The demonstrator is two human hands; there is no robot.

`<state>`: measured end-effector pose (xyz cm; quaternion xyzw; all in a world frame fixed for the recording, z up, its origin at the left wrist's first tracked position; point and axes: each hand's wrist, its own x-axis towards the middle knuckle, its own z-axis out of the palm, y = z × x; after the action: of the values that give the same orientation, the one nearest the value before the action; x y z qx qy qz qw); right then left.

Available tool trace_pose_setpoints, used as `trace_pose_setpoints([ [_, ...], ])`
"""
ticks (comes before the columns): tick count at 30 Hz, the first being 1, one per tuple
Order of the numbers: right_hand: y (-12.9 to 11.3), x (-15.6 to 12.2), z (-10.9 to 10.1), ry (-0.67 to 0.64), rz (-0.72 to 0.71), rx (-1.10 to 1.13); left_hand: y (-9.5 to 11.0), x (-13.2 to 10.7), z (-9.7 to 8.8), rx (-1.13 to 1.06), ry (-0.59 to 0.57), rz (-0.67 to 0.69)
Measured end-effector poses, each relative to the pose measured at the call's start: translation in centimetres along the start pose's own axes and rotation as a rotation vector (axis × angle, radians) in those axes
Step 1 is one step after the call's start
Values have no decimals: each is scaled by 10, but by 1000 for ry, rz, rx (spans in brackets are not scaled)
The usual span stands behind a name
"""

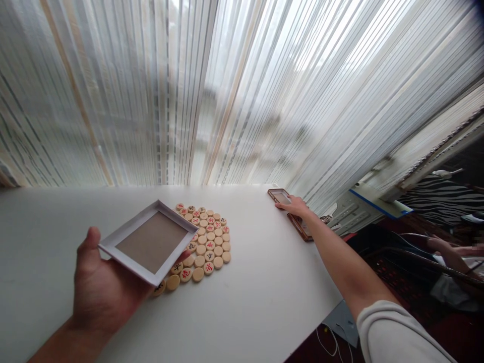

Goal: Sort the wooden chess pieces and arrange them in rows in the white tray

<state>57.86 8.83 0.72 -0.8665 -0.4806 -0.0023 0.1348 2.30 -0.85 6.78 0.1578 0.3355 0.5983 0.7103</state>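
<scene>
My left hand (109, 287) holds a shallow white cardboard box half (126, 247) with a grey-brown inside bottom, tilted above the table; the thumb is at its left corner and the fingers are underneath. Just beyond it, round wooden xiangqi pieces (210, 245) lie in a flat cluster, some with red or black characters, some blank. The box half covers part of the cluster. My right hand (296, 205) reaches far forward, thumb and fingers around a small brown-edged box (279, 194) with a pale inside. A second brown-edged piece (300, 228) lies partly behind my forearm.
The white table (242, 312) meets a striped sheer curtain (227, 101) at the back. Beyond its right edge are a grey panel with white cables (333, 340), a blue-edged ledge (378, 201) and another person's hand (440, 247).
</scene>
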Motion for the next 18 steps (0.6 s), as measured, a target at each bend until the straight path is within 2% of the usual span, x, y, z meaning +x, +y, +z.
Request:
trace_pose_setpoints([
  [6, 17, -11, -3, 26, -59, -15, 2, -5, 6, 49, -6, 7],
  [14, 81, -70, -16, -34, -64, -32, -1, -2, 2, 61, -27, 19],
  [18, 94, -88, -11, -24, -93, -12, 0, -2, 0, 94, -42, 30],
])
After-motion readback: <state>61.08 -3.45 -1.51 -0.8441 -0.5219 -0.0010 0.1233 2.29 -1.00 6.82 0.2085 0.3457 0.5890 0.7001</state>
